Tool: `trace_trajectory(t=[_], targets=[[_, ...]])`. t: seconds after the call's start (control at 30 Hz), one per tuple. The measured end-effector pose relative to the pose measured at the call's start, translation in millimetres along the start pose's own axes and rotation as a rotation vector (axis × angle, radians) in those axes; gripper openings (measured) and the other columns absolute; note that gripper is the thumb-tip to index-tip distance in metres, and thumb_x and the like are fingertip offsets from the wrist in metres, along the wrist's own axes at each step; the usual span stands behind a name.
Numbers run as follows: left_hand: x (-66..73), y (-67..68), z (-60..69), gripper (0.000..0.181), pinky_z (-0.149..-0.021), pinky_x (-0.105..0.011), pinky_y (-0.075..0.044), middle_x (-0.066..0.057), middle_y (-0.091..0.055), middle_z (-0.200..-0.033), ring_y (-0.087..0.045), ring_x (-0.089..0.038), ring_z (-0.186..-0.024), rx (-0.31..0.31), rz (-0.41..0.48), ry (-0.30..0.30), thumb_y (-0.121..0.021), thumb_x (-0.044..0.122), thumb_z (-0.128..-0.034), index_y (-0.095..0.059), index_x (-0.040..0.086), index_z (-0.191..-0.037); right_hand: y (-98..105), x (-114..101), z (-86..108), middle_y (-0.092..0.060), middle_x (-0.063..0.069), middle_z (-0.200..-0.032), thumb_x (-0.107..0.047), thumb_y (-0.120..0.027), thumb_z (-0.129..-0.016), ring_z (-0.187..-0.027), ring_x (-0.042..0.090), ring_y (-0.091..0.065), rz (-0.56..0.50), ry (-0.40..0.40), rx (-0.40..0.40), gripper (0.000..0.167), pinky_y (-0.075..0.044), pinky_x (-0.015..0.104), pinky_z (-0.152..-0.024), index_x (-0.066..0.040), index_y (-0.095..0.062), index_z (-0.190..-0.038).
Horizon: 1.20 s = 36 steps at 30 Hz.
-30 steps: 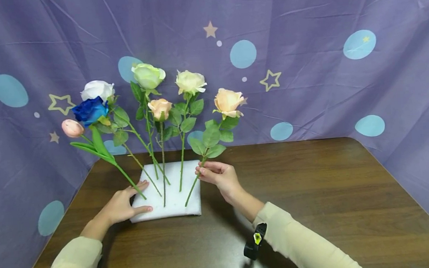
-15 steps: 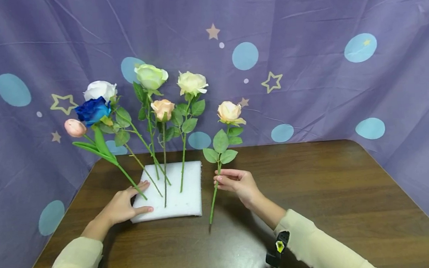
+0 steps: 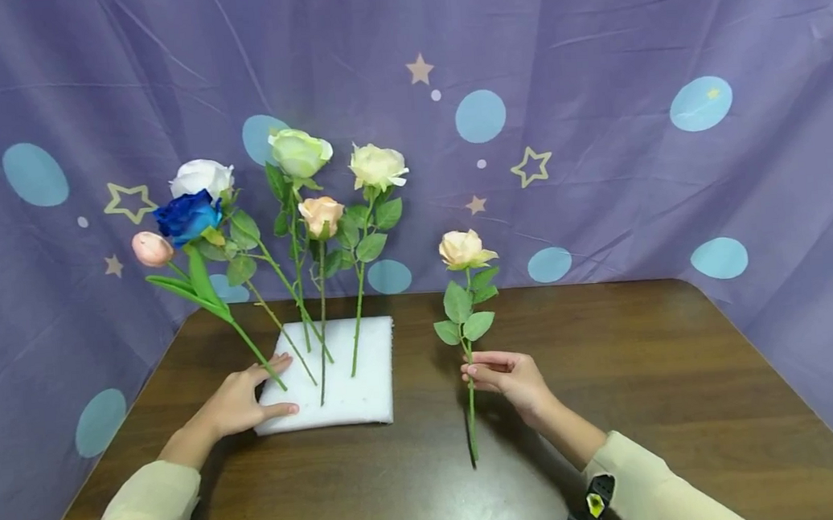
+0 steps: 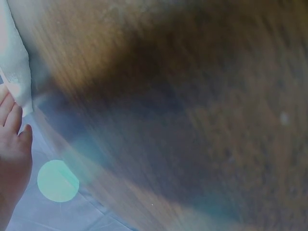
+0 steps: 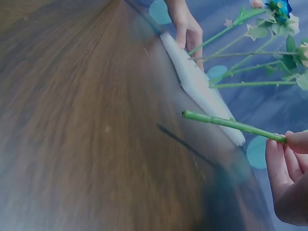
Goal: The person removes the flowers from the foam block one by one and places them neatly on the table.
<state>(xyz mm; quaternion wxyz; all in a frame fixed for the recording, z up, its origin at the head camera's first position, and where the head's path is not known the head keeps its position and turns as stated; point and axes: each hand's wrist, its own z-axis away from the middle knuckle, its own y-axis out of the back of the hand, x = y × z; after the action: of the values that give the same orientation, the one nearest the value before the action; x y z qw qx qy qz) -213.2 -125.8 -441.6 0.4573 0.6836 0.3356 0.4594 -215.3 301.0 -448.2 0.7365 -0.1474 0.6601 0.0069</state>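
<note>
My right hand (image 3: 510,381) pinches the stem of a pale peach rose (image 3: 463,249) and holds it upright over the table, apart from the foam. In the right wrist view the cut end of its green stem (image 5: 226,122) hangs free above the wood. My left hand (image 3: 234,402) rests on the left edge of a white foam block (image 3: 369,408), thumb and fingers spread. Standing in the block are a pink tulip (image 3: 152,249), a blue rose (image 3: 187,217), a white rose (image 3: 202,178), a green rose (image 3: 300,153), a small peach rose (image 3: 321,216) and a cream rose (image 3: 378,165).
The brown wooden table (image 3: 650,389) extends to the right of the foam. Behind it hangs a purple curtain (image 3: 576,55) with stars and blue dots. A black strap device (image 3: 595,505) is on my right wrist.
The pale peach rose has come out of the foam block and moved right and toward me in my right hand, turning more upright. My left hand has stayed on the block.
</note>
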Motion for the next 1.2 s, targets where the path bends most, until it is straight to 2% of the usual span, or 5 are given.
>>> trace_trajectory(t=[0.33,0.57,0.7,0.93,1.2], targets=[[-0.4,2.0,1.0,0.083,-0.102,-0.062,-0.042,-0.023,-0.052,-0.140,-0.047,-0.052,-0.126,-0.003,0.008,0.012,-0.079,0.051,-0.0717,-0.053,0.005,-0.137,49,-8,14.9,-0.075,-0.008,-0.083,0.004,-0.060,-0.089,-0.079,0.005,-0.072,0.063,-0.038,0.032,0.045,-0.060,0.021,-0.077,0.023,-0.045,-0.127],[1.7,2.6,1.3,0.084,-0.108,-0.059,-0.038,-0.020,-0.052,-0.141,-0.047,-0.047,-0.129,-0.008,0.023,0.016,-0.078,0.052,-0.0721,-0.053,0.005,-0.137,84,-17,23.1,-0.075,-0.009,-0.084,0.002,-0.061,-0.090,-0.081,0.005,-0.072,0.106,-0.034,0.059,0.045,-0.059,0.019,-0.078,0.022,-0.046,-0.127],[3.2,3.5,2.0,0.084,-0.107,-0.059,-0.039,-0.020,-0.052,-0.141,-0.048,-0.047,-0.128,-0.007,0.026,0.008,-0.079,0.051,-0.0719,-0.053,0.004,-0.137,101,-21,28.8,-0.076,-0.009,-0.084,0.002,-0.061,-0.090,-0.081,0.005,-0.072,0.116,-0.041,0.073,0.039,-0.059,0.019,-0.077,0.017,-0.052,-0.125],[2.9,4.7,1.6,0.083,-0.105,-0.060,-0.040,-0.021,-0.053,-0.140,-0.048,-0.049,-0.127,0.000,0.021,0.006,-0.079,0.050,-0.0720,-0.053,0.004,-0.137,126,-23,32.8,-0.076,-0.008,-0.085,0.002,-0.061,-0.090,-0.083,0.006,-0.072,0.115,-0.033,0.084,0.020,-0.059,0.019,-0.077,-0.002,-0.064,-0.109],[1.2,4.7,1.5,0.083,-0.103,-0.061,-0.041,-0.022,-0.053,-0.139,-0.047,-0.051,-0.127,-0.018,0.016,0.004,-0.079,0.051,-0.0722,-0.053,0.005,-0.137,143,-27,39.4,-0.076,-0.009,-0.086,-0.001,-0.061,-0.091,-0.083,0.005,-0.072,0.134,-0.050,0.097,0.019,-0.059,0.018,-0.077,-0.006,-0.067,-0.108]])
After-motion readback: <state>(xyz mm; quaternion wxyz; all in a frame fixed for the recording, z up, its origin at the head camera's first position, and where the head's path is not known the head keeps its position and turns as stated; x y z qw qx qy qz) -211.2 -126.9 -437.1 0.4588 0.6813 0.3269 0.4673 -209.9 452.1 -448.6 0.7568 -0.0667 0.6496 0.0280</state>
